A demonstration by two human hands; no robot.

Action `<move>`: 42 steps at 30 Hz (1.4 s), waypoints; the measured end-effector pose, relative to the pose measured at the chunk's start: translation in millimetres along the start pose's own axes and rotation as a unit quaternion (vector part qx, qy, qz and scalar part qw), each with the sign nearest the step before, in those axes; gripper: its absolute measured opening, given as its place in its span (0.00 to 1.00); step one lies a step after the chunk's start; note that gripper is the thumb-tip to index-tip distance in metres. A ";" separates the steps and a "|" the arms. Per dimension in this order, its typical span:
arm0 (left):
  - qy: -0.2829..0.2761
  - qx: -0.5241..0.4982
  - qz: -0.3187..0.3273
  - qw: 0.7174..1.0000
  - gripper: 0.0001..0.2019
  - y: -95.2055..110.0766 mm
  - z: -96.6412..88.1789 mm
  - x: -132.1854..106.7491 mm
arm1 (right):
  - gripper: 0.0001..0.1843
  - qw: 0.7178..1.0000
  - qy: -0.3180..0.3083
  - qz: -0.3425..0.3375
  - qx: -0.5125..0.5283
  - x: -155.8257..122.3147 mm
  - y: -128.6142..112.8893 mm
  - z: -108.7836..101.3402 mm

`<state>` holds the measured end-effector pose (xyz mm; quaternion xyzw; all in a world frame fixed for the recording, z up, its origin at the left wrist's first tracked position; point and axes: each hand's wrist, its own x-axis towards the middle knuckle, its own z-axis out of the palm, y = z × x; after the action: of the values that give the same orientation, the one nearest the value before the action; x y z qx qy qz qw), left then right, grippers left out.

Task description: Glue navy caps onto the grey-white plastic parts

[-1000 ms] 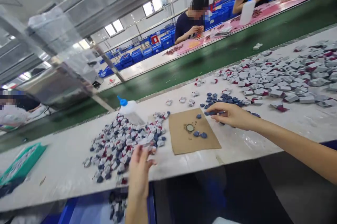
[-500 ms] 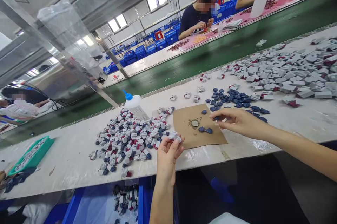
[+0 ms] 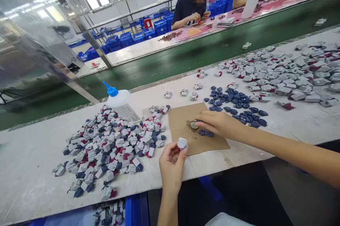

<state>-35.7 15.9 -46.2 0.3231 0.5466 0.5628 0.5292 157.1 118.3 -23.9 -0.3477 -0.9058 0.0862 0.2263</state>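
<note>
In the lower middle of the frame, the left hand (image 3: 172,165) pinches a small grey-white piece (image 3: 182,143) between thumb and fingertips, just above the near edge of the cardboard sheet (image 3: 214,143). The right hand (image 3: 218,125), centre right, rests on that sheet with its fingers drawn narrow at the glue dab (image 3: 193,125). I cannot tell whether they hold anything. A heap of grey, red and blue pieces (image 3: 111,144) lies to the left, and the glue bottle (image 3: 120,101) stands behind it.

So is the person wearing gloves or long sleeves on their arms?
No gloves. The left hand and the right hand are both bare, with no rings or watch showing. The left forearm and right forearm are bare too; no sleeve shows.
</note>
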 end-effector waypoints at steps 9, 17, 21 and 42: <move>-0.083 0.170 0.066 0.980 0.07 2.3 1.5 -4.1 | 0.12 0.992 -0.086 0.042 -0.077 3.3 12.7 6.5; -0.084 0.189 0.069 0.976 0.07 3.6 2.1 -4.0 | 0.14 0.990 -0.089 -0.027 -0.106 6.8 5.1 9.8; -0.084 0.200 0.067 0.974 0.07 3.1 3.3 -3.6 | 0.13 0.990 -0.096 -0.027 -0.096 6.4 6.3 14.6; 0.022 -0.154 -0.082 0.984 0.10 29.1 24.2 -18.3 | 0.16 0.741 -0.049 0.373 0.556 12.1 -50.8 -33.7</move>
<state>-15.7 9.8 -9.7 0.1795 0.4895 0.6019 0.6049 135.0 88.6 26.1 -0.4656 -0.5042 0.6693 0.2848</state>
